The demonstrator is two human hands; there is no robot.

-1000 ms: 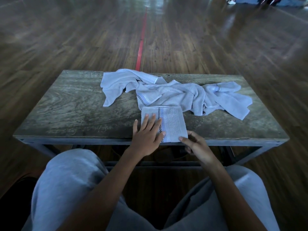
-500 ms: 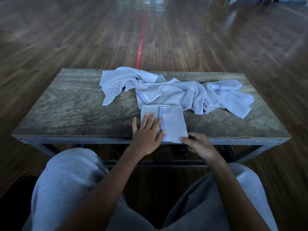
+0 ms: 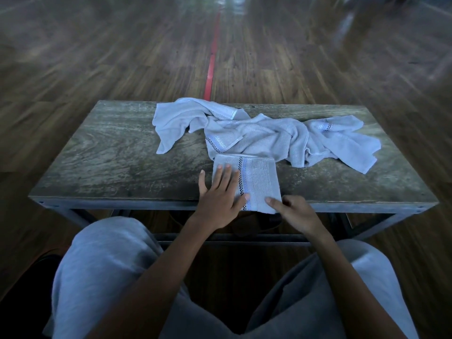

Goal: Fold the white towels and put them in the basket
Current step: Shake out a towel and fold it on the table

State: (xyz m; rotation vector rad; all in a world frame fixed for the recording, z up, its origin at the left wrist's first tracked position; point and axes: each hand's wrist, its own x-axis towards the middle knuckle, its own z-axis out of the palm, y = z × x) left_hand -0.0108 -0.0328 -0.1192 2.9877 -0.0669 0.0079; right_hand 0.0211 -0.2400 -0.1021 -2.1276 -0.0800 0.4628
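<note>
- Folded towel [image 3: 254, 182]: a compact rectangle at the 6 o'clock edge of the table [image 3: 110, 155]. Its near hem slightly overhangs the rim.
- Left hand [image 3: 220, 199]: laid flat with fingers straight and spread, pressing the towel's 9 o'clock half. The little finger rests on the bare wood.
- Right hand [image 3: 293, 211]: at the towel's 5 o'clock corner, with the forefinger lying on top of the cloth. The thumb is hidden, so whether it pinches the corner or merely touches it cannot be told.
- Step in hand, as judged: flattening the finished fold before lifting it.
- To do this well, sweep the flat palm from the crease towards the free edges so that trapped air escapes. Keep the layers' corners stacked, then lift with support under both short sides so the fold does not fall open.
- Unfolded towels [image 3: 269, 135]: a crumpled heap lying from 12 to 3 o'clock on the table, its nearest fold just touching the folded one.
- Cloth: soft, looped terry, pale and limp, with a woven checked band and a smooth stripe near the hem.
- Table top: weathered, grainy wood on a dark frame.
- The basket is not in view.
</note>
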